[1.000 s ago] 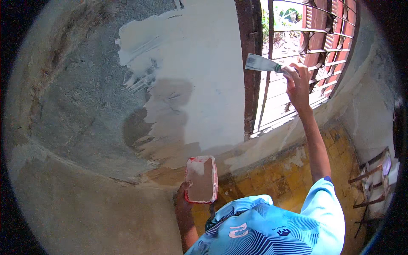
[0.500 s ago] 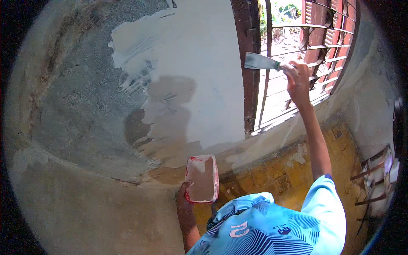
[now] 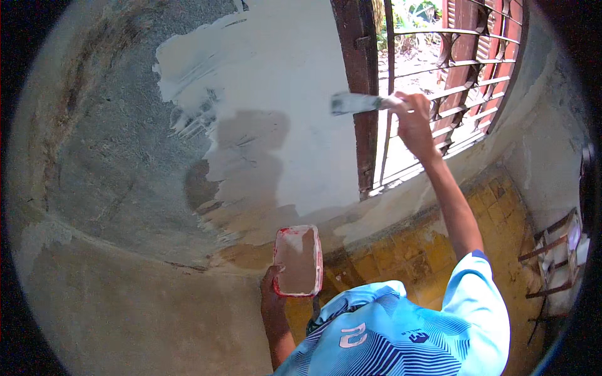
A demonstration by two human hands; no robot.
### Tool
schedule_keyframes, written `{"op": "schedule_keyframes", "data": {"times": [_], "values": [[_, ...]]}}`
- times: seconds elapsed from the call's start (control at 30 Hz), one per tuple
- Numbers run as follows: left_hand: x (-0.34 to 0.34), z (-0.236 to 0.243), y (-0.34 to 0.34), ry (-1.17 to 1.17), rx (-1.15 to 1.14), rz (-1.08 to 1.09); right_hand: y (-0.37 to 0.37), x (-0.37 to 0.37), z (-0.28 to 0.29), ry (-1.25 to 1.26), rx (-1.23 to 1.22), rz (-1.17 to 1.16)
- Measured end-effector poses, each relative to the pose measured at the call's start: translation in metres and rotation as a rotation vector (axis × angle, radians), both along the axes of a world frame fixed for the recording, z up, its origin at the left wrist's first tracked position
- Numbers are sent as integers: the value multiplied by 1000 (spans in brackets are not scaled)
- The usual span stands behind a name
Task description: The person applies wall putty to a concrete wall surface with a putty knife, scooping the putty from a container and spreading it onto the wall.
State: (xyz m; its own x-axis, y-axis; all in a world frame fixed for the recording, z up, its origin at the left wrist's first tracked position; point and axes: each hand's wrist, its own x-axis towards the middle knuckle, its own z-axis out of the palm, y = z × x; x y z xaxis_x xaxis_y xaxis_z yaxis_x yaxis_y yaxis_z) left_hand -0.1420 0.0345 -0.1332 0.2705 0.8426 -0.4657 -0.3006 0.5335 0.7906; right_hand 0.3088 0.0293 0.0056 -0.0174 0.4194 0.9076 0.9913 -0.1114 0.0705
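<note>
Raised in front of the window's left side, my right hand grips the handle of a putty knife. Its broad blade points left, over the white-coated wall, with pale filler and dark smears on it; whether it touches the wall I cannot tell. My left hand holds a red-rimmed rectangular tub by its left side, low before my chest. Pale filler coats the inside of the tub. A smooth white coat covers the wall next to the window, ending in ragged streaks against bare grey plaster.
A dark wooden frame and metal bars edge the bright window at right. Below lies a yellow tiled floor. A wooden rack-like piece stands at far right. My shadow falls across the white coat.
My right hand has moved left and slightly down, carrying the putty knife from over the window frame to over the white wall. My left hand and the tub are nearly still.
</note>
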Motion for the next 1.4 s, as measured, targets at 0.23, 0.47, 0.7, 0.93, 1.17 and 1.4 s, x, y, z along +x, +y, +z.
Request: {"op": "schedule_keyframes", "data": {"times": [0.23, 0.47, 0.7, 0.93, 1.17, 1.4], "values": [[15, 18, -9, -36, 43, 23, -42, 40, -13, 23, 55, -82], [2, -7, 5, -125, -19, -104, 6, -37, -12, 2, -64, 159], [6, -3, -1, -80, -35, 24, -33, 33, -24, 102, -43, -130], [3, 0, -1, -82, 6, -27, -16, -36, 27, -40, 14, 59], [10, 1, -6, -42, 32, -23, 12, -62, 48, 18, -99, 120], [6, 16, -6, -182, -2, -92, -41, 38, 32, -31, 27, -165]]}}
